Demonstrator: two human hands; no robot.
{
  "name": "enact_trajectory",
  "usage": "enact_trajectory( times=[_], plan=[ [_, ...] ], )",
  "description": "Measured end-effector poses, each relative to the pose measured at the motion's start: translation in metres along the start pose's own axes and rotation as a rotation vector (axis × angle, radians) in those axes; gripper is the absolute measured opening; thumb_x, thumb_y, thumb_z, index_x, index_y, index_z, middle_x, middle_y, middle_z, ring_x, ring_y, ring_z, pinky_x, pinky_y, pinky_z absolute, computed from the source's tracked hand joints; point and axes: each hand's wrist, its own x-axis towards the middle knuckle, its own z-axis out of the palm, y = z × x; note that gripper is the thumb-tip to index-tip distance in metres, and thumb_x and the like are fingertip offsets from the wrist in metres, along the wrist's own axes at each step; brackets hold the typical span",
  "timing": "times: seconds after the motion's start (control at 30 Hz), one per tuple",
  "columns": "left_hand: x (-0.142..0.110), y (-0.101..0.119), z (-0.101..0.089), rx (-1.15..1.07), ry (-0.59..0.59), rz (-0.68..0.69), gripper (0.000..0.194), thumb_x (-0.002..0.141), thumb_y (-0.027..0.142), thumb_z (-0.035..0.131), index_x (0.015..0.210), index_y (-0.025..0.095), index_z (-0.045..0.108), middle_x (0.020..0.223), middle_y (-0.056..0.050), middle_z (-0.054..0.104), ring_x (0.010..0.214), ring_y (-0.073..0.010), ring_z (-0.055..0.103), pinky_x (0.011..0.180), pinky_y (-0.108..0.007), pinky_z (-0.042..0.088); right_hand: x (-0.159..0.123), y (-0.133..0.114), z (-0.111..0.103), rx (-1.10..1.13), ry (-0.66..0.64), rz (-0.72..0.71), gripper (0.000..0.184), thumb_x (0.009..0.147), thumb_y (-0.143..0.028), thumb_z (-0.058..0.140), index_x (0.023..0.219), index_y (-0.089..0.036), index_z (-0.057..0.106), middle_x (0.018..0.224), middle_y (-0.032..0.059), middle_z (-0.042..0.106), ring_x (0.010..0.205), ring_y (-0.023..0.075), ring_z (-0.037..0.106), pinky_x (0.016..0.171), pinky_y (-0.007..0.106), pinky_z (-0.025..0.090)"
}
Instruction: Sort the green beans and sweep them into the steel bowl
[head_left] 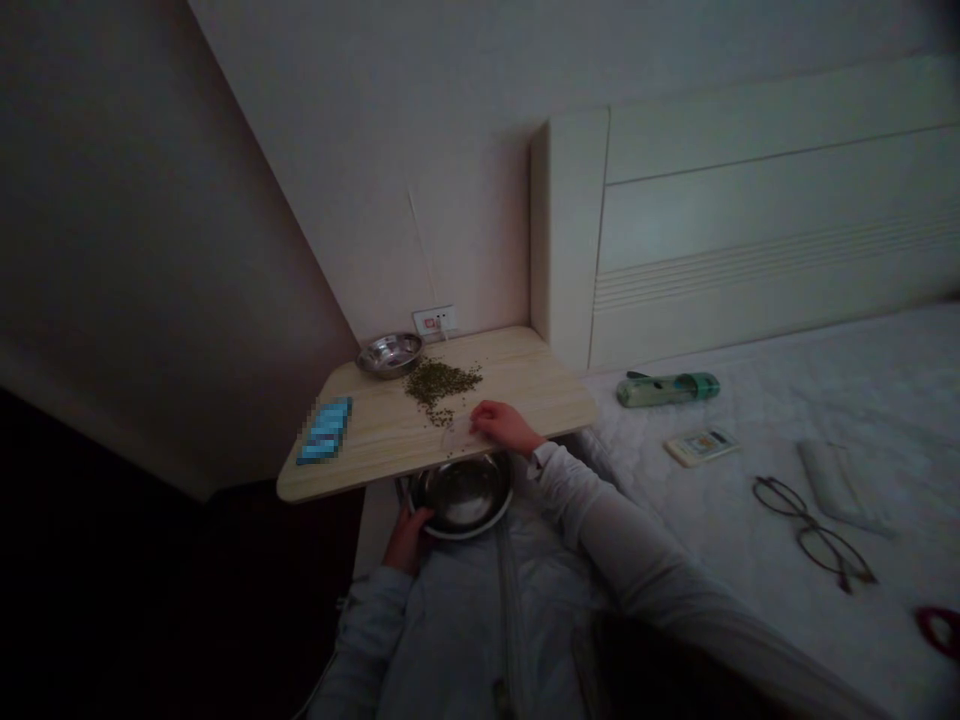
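My left hand [407,538] grips the left rim of a metal bowl [465,495], held in front of my body just under the front edge of the small wooden table [525,375]. No contents can be made out in this bowl. Above it, my right hand [504,426] rests low over the tabletop with fingers pinched on a pale, see-through flat piece [457,436], whose kind is unclear. Just beyond lies a spread of small green grains [439,385], like mung beans, with a few strays near the flat piece.
A second metal bowl [391,355] stands at the table's back left, near a wall socket [435,320]. A phone [325,430] with a blurred screen lies at left. On the bed [675,520] are a green bottle [667,389], another phone [702,446] and eyeglasses [810,530].
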Motion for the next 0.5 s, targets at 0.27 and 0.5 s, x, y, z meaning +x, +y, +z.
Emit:
enact_trajectory(
  times=[0.27,0.5],
  plan=[
    [0.0006,-0.0015,-0.0008,0.013,0.007,0.002,0.041,0.054,0.014,0.059,0.095,0.018,0.055,0.088,-0.006,0.065,0.089,-0.0248,0.06,0.068,-0.031,0.049,0.0014,0.0044,-0.0006,-0.044,-0.012,-0.016,0.006,0.068,-0.018,0.053,0.072,-0.016,0.056,0.064,-0.0012,0.064,0.051,0.0067,0.05,0.054,0.02,0.039],
    [0.0027,-0.0051,-0.0014,-0.036,-0.013,0.029,0.048,0.056,0.012,0.058,0.103,0.017,0.056,0.088,-0.005,0.066,0.085,-0.0226,0.062,0.066,-0.03,0.049,0.0019,0.0065,0.0,-0.019,-0.026,0.005,0.006,0.069,-0.021,0.052,0.072,-0.016,0.055,0.064,-0.0007,0.064,0.048,0.0061,0.047,0.052,0.019,0.038]
  ],
)
